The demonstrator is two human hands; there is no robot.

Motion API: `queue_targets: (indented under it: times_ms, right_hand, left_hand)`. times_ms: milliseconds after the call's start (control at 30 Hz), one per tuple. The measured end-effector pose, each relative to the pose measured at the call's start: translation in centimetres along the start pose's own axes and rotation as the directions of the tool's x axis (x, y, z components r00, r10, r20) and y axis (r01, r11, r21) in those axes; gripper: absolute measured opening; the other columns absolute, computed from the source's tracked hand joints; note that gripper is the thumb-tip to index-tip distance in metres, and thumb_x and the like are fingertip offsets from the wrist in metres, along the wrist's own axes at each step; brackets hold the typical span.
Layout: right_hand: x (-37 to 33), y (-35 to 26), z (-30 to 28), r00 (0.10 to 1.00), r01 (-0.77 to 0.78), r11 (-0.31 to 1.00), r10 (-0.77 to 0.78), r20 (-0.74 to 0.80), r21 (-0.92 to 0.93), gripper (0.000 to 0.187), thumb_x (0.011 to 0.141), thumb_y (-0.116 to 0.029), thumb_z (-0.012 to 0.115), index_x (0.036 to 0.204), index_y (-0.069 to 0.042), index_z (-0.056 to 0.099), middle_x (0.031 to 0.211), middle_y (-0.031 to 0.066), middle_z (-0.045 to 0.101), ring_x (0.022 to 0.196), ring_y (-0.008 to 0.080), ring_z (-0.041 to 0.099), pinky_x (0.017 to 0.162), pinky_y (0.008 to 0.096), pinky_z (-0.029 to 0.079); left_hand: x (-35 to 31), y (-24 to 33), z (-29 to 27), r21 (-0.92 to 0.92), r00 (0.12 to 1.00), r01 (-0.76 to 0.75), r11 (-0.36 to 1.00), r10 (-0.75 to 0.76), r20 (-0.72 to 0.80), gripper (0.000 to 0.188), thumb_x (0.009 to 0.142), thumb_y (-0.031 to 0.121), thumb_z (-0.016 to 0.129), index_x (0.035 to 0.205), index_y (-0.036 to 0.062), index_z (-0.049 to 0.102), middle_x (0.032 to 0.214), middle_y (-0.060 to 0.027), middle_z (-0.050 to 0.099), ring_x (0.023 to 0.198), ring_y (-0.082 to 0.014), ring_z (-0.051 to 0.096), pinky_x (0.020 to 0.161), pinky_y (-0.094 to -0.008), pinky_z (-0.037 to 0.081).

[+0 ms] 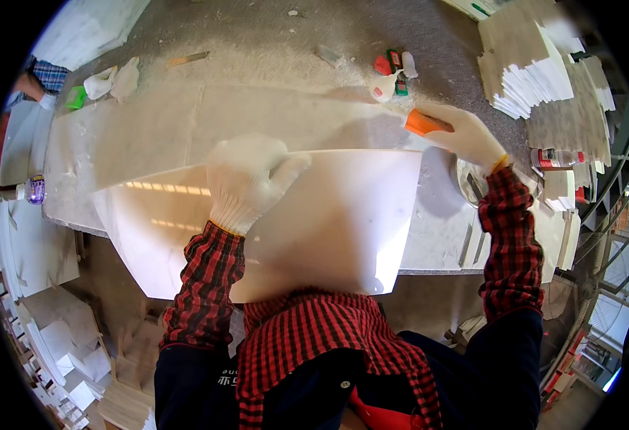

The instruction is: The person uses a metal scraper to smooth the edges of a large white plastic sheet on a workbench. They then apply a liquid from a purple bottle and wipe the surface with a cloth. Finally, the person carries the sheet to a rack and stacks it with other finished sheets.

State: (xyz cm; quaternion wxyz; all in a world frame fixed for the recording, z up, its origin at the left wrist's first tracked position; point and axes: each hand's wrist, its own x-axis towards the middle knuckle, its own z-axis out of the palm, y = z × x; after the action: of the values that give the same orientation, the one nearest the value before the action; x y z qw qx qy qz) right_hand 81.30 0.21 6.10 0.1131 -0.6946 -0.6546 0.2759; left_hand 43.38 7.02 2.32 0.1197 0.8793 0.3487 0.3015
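A glossy white slab (343, 208), like polished stone or tile, leans in front of my body with its far edge raised off the table. My left hand (246, 179), in a white knit glove, is closed over that far edge, its thumb on the glossy face and its fingertips hidden behind. In my gloved right hand (468, 136) is an orange block (427, 123), held just beyond the slab's far right corner. Part of the block is covered by the glove, so its exact kind does not show.
Pale dust covers the worktable (257, 72). Small bottles and a red-and-green item (393, 72) lie at the far middle. Stacked white pieces (533, 79) stand at right, beside a round dish (467, 183). Another person's sleeve (48, 75) shows at far left, near a purple-labelled bottle (34, 190).
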Motion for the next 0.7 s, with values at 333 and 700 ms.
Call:
queue_targets:
  times_ms: [333,700]
  right_hand:
    - [-1.2,-7.5,8.7,0.884,0.257,0.890,-0.374,-0.280,-0.376,0.022,0.094,-0.029,0.060,0.101,-0.011,0.070,0.096,0.0112,0.070,0.093,0.0342,0.065,0.080,0.0481,0.051]
    - [-1.8,-6.4,9.2,0.947,0.068,0.965,-0.142,-0.287,-0.254,0.035,0.098,-0.037,0.054,0.088,-0.004,0.059,0.091,0.0220,0.061,0.088,0.0439,0.058,0.074,0.0497,0.045]
  left_hand:
    - [-1.5,-1.7,1.3,-0.001,1.000,-0.019,1.000,0.019,-0.001,0.024,0.089,0.033,0.068,0.081,0.0099,0.069,0.081,-0.0088,0.070,0.079,-0.0306,0.066,0.072,-0.0437,0.050]
    - [-17.6,-6.4,-5.5,0.231,0.796,0.604,0.763,-0.571,-0.199,0.068,0.098,0.048,0.057,0.155,0.0180,0.037,0.160,-0.0178,0.032,0.148,-0.0420,0.027,0.119,-0.0520,0.027]
